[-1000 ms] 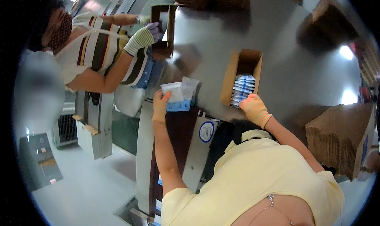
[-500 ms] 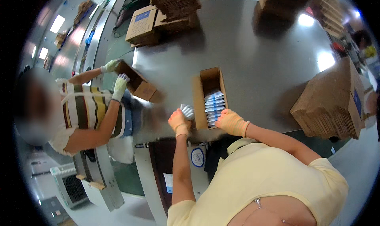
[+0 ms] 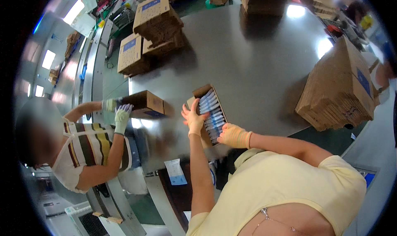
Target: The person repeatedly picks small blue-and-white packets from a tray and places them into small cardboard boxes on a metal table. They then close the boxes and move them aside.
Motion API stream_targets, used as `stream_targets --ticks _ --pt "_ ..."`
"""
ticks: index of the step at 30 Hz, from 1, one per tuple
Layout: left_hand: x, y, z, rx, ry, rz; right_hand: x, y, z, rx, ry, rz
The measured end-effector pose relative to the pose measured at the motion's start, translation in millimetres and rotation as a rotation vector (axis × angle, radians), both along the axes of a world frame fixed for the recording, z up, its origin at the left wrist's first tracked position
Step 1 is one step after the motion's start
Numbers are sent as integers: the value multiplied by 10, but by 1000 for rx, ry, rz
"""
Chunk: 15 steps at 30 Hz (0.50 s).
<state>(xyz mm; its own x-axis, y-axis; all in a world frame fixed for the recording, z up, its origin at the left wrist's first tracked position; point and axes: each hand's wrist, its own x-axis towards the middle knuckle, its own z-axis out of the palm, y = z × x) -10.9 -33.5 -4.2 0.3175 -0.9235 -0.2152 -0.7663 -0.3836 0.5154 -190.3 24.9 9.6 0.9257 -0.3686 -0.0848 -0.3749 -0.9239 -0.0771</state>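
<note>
A narrow open cardboard box (image 3: 205,90) lies on the grey table, filled with a row of blue-and-white packets (image 3: 211,114). My left hand (image 3: 193,119), in a pale glove, is at the box's left wall with fingers spread, the fingertips touching the packets. My right hand (image 3: 234,135), also gloved, rests at the box's near end with its fingers curled on the packets; what they grip is hidden.
A co-worker in a striped shirt at the left has both gloved hands (image 3: 122,113) on a closed brown carton (image 3: 144,103). Stacks of flattened cartons stand at the right (image 3: 339,91) and at the back left (image 3: 155,23). A paper slip (image 3: 175,172) lies near the table's front edge.
My left hand carried a bundle of packets from the table's front to the box and no longer holds it. My right hand moved to the box's near end.
</note>
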Motion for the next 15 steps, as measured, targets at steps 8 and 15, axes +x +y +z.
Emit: stream_targets --ticks 8,15 --pt "382 221 -87 -618 205 203 234 64 -1 9 -19 -25" --pt "629 872 -5 -617 356 215 73 -426 -58 12 -148 -400"
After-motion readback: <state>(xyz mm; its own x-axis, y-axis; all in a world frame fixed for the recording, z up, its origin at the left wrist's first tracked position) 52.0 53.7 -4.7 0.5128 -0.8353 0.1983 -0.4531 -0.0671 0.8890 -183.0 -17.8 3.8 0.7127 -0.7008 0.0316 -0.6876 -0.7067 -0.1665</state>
